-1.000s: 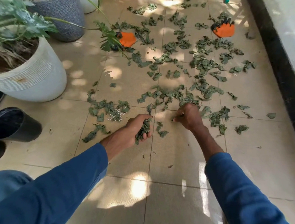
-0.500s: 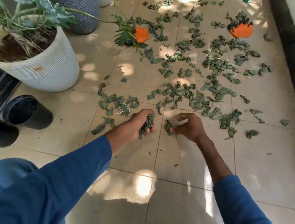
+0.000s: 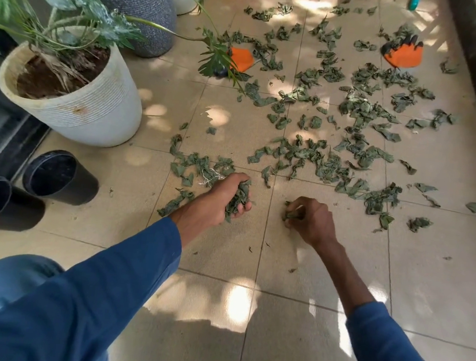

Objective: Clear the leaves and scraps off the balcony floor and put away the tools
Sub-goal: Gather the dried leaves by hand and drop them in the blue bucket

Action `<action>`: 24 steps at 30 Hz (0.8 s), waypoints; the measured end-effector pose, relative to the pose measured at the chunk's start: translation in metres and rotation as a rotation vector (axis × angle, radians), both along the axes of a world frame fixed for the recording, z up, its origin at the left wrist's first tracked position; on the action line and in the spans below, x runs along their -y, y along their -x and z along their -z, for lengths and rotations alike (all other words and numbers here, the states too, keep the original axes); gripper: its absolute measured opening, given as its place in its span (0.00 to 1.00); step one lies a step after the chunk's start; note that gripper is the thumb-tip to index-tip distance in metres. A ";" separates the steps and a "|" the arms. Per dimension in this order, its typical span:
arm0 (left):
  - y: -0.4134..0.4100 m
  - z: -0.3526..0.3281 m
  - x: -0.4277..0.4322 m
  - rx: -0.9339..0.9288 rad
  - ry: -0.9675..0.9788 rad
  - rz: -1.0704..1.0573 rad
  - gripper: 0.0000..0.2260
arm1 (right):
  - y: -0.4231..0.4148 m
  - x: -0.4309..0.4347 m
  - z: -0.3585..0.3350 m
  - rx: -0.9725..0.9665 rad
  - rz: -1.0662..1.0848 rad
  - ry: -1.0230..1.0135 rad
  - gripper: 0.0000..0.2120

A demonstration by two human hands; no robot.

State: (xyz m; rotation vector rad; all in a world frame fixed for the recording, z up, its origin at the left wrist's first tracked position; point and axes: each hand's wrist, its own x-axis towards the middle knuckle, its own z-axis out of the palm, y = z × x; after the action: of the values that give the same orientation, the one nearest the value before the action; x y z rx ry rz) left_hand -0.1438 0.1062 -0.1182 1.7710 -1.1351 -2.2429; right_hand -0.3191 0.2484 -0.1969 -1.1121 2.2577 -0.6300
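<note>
At the far left, two black pots (image 3: 60,176) lie on their sides, the nearer one cut off by the frame edge. Behind them a white planter (image 3: 94,109) stands upright; the grey planter (image 3: 148,8) beyond it is cropped at the top. An orange glove (image 3: 242,59) is partly hidden behind a drooping plant frond. The left hand (image 3: 224,197) is curled into a fist around a bunch of leaves (image 3: 240,196), which poke out between palm and fingers, just above the tile floor (image 3: 224,264). The right hand (image 3: 312,221) has its fingertips drawn together, pinching a few leaves against the tile; those leaves are mostly covered by the fingers. Loose leaves (image 3: 318,164) litter the floor beyond both hands. A second orange glove (image 3: 404,55) lies far right, half buried in scraps.
</note>
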 end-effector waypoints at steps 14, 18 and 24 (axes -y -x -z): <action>-0.013 -0.002 0.011 0.010 0.032 -0.023 0.15 | 0.012 0.024 0.005 0.007 -0.159 -0.073 0.08; -0.019 -0.004 0.023 0.011 0.029 -0.052 0.16 | 0.001 0.028 0.008 0.048 -0.147 -0.052 0.09; -0.037 -0.013 0.042 -0.015 0.039 -0.163 0.17 | -0.038 0.068 -0.010 0.075 -0.320 0.111 0.10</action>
State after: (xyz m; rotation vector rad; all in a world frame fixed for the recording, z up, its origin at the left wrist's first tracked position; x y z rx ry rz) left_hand -0.1072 0.0638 -0.1047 1.7593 -0.9856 -2.1230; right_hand -0.2812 0.1800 -0.1872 -1.4408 1.9440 -0.6572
